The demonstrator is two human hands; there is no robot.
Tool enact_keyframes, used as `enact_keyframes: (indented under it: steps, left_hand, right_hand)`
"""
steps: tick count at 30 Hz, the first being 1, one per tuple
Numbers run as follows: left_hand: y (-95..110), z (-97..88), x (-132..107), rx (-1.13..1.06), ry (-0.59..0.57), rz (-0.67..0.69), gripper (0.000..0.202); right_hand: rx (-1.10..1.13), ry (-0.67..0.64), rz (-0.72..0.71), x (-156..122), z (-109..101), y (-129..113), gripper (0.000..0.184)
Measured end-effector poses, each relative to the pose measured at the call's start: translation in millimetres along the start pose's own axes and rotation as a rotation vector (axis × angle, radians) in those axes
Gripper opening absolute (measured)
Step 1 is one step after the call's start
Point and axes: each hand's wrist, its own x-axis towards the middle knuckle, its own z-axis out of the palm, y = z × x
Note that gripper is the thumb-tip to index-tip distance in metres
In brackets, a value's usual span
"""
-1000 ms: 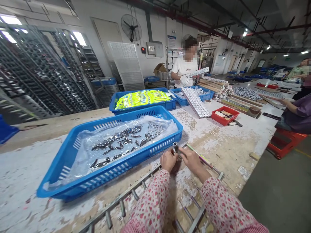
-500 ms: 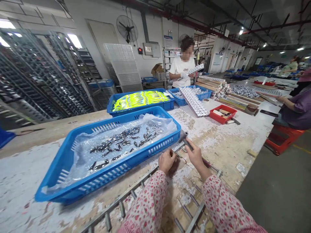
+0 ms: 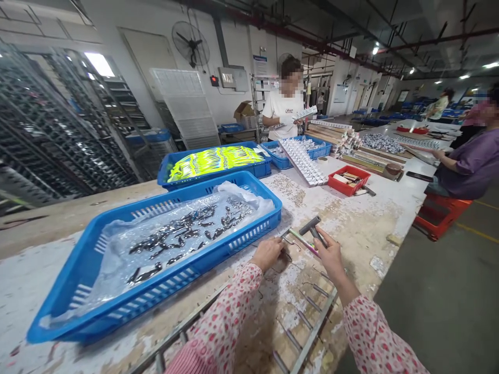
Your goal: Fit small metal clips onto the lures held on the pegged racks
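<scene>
My right hand (image 3: 330, 255) is closed on a small metal hammer (image 3: 312, 227), its head lifted a little above the worn table. My left hand (image 3: 267, 253) rests fingers curled on the table by the near rim of a big blue basket (image 3: 117, 291), touching something small that I cannot make out. The basket is lined with clear plastic and holds several small dark metal parts (image 3: 183, 234). A metal rack with short pegs (image 3: 304, 311) lies on the table under my forearms. A thin coloured stick (image 3: 302, 241) lies beside the hammer.
A second blue basket with yellow-green packets (image 3: 212, 158) stands behind the first. Farther right are a tray of white pieces (image 3: 304, 161), a small red bin (image 3: 349, 182) and wooden slats. A person in white stands at the far end; another in purple (image 3: 468, 166) sits at right. The table edge drops to the floor at right.
My right hand has lifted the hammer up and to the right, away from my left hand. My left hand stays low on the table. The view has swung a little to the right.
</scene>
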Motion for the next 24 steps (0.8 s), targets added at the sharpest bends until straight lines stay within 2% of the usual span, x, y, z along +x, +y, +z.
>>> enact_keyframes:
  steps: [4, 8, 12, 16, 20, 24]
  left_hand:
    - [-3.1, 12.5, 6.8, -0.008, 0.023, -0.076, 0.016]
    - [-1.1, 22.7, 10.8, -0.14, 0.177, -0.378, 0.022]
    - [5.3, 31.6, 17.9, -0.237, 0.321, -0.572, 0.02]
    - [9.6, 35.6, 24.6, -0.266, 0.366, -0.739, 0.019]
    - [11.8, 34.2, 26.6, -0.263, 0.358, -0.799, 0.017]
    - [12.3, 31.3, 24.3, -0.27, 0.346, -0.77, 0.019]
  right_hand:
    - [0.033, -0.006, 0.028, 0.6, 4.3, 0.6, 0.049]
    - [0.04, -0.033, -0.011, 6.5, 16.3, -0.3, 0.047]
    - [-0.05, -0.109, -0.187, 11.0, 31.7, -9.8, 0.043]
    - [-0.218, -0.187, -0.38, 12.8, 45.0, -19.2, 0.039]
    - [-0.438, -0.233, -0.466, 17.9, 55.6, -10.9, 0.039]
    - [-0.754, -0.394, -0.39, 26.7, 59.8, -6.4, 0.037]
